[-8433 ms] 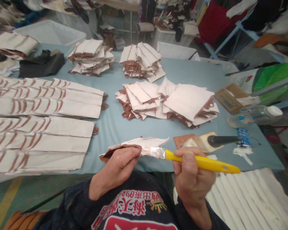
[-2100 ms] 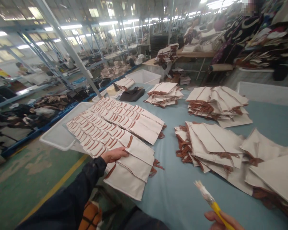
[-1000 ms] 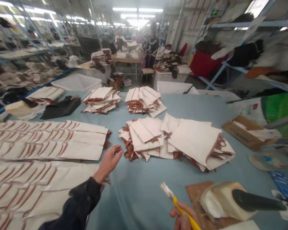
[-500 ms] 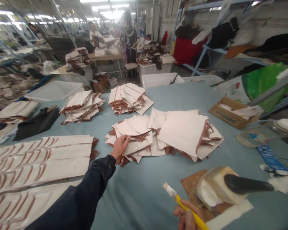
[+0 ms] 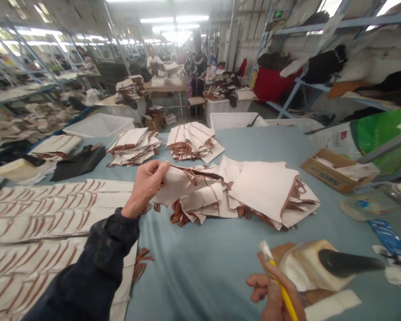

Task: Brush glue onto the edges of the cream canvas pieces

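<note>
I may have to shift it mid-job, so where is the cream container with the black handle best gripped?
Probably midway along the black handle, coming from the near right. It juts rightward from the cream container, offering a long grip away from the body, whose whitish end faces left, toward the right hand. That hand holds the yellow brush, so free it first.

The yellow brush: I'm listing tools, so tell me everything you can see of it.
The brush has a smooth-looking yellow handle and whitish bristles. The right hand grips the handle, bristles up and tilted toward picture left. The handle's far end is out of frame. Whether the bristles touch the brown piece behind is unclear.
</note>
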### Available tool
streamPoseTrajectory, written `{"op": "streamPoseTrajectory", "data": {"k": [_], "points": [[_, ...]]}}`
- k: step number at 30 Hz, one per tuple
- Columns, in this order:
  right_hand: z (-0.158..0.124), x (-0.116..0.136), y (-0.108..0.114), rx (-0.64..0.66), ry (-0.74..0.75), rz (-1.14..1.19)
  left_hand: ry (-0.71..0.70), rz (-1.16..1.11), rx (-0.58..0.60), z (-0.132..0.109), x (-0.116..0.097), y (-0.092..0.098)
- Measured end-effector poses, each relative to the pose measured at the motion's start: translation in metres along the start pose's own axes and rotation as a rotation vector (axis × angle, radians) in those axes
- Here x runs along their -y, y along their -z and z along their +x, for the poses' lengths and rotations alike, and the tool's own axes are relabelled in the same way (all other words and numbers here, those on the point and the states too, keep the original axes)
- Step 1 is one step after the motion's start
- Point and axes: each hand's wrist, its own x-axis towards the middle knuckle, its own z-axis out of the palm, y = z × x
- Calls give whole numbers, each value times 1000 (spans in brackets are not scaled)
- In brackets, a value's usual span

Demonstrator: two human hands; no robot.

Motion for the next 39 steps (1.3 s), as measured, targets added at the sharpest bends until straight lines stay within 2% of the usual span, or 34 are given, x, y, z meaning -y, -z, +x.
{"op": "streamPoseTrajectory", "data": {"k": [2,4,8,11,13,17,20,23,26,29,31,34,37,39], "points": [[7,2,-1,19,3,-32,68,-108,16,-13,-18,11],[17,2,-3,58,33,-57,206,-263,39,-29,-29,19],[32,2,-13,149,70,-36,543,-555,80,-63,-34,28],[34,6,-29,232,36,67,732,-740,98,-86,-34,29],[31,11,-39,273,28,123,795,-824,100,-99,-37,27],[27,22,-52,277,132,194,847,-871,91,-117,-44,21],[29,34,-54,289,217,162,834,-851,132,-128,-47,20],[27,53,-54,246,374,48,760,-819,147,-138,-47,21],[15,76,-53,279,551,-44,784,-789,122,-146,-46,18],[-8,88,-58,350,646,-138,815,-786,56,-153,-42,10],[-25,86,-64,358,622,-210,787,-800,16,-158,-38,3],[-39,75,-71,352,500,-292,700,-824,0,-166,-28,-6],[-30,60,-67,345,431,-281,563,-747,-41,-180,-15,-7],[-16,51,-55,290,425,-253,477,-601,-91,-196,-6,-4]]}}
